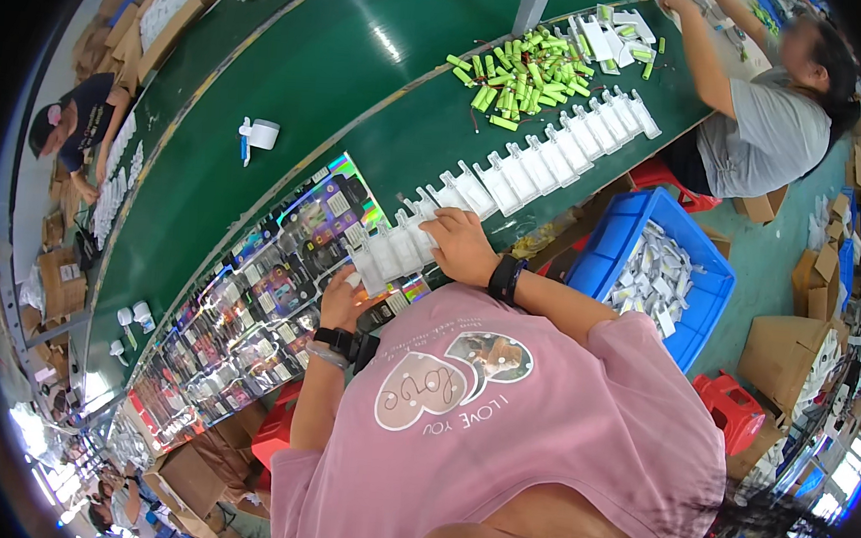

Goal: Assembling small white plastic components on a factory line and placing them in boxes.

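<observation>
green table (344,76) runs across the view | blue bin (618,239) of white parts sits to the right | row of white plastic cases (515,171) lies along the table's near edge | right hand (459,246) rests flat, fingers spread, on the cases | left hand (342,298) pinches one white case (366,268) at the row's near end

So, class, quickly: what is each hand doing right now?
Left hand: closed on a white case.
Right hand: fingers resting on the row of white cases; grip cannot be told.
</observation>
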Action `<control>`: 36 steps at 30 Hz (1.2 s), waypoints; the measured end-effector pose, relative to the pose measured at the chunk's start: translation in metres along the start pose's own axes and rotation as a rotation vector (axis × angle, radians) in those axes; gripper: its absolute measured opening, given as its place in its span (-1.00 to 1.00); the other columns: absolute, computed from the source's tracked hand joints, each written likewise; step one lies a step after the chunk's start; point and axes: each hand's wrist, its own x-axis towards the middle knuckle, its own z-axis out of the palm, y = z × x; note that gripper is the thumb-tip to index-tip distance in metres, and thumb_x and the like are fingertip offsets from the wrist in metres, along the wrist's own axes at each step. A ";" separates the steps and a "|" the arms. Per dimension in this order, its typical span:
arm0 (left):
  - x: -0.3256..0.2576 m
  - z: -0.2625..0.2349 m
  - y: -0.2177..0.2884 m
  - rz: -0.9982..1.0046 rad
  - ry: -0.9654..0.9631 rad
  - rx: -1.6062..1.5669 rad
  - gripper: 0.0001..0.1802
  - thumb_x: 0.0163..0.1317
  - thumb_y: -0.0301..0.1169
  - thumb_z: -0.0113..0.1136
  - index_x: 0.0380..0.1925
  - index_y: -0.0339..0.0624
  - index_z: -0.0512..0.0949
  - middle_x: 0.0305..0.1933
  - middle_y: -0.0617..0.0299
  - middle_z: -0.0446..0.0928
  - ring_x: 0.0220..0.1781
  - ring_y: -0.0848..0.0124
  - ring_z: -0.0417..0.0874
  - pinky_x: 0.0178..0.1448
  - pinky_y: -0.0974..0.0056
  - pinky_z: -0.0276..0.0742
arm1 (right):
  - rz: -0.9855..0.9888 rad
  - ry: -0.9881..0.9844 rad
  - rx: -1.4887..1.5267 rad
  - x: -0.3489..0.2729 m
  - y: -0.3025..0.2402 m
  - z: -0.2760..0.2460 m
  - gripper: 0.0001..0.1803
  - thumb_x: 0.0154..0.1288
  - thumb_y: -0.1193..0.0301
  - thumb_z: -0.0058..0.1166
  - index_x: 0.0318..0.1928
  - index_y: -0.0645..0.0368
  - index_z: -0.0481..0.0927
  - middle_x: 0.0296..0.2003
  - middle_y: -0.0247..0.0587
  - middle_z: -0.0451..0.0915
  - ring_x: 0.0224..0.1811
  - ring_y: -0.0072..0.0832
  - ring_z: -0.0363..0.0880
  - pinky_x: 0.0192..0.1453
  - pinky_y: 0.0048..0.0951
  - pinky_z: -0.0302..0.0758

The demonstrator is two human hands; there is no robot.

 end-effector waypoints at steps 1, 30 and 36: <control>0.000 -0.005 -0.002 0.002 0.018 0.029 -0.58 0.26 -0.55 -0.28 0.10 -0.14 0.38 -0.03 0.12 0.49 -0.09 0.30 0.59 -0.18 0.05 0.58 | -0.015 -0.010 0.019 0.000 -0.001 0.000 -0.54 0.01 0.50 0.10 0.02 0.10 0.45 -0.06 -0.11 0.49 0.17 -0.17 0.33 0.15 -0.10 0.23; -0.016 -0.031 -0.010 -0.059 0.110 -0.051 -0.63 0.26 -0.43 -0.15 0.07 -0.01 0.42 -0.02 0.26 0.47 -0.05 0.38 0.50 -0.04 -0.01 0.42 | -0.342 -0.359 -0.471 0.064 0.003 -0.012 0.03 -0.28 0.11 0.44 0.27 0.17 0.27 0.06 -0.17 0.44 0.31 -0.19 0.20 0.45 -0.08 -0.05; -0.014 -0.033 -0.011 -0.059 0.115 -0.007 -0.69 0.31 -0.34 -0.05 0.05 -0.02 0.42 -0.07 0.30 0.48 -0.08 0.40 0.48 -0.06 0.03 0.43 | -0.114 -0.484 -0.508 0.059 -0.011 -0.024 0.06 -0.30 0.00 0.41 0.23 0.24 0.28 0.07 -0.12 0.40 0.27 -0.21 0.22 0.45 -0.04 -0.09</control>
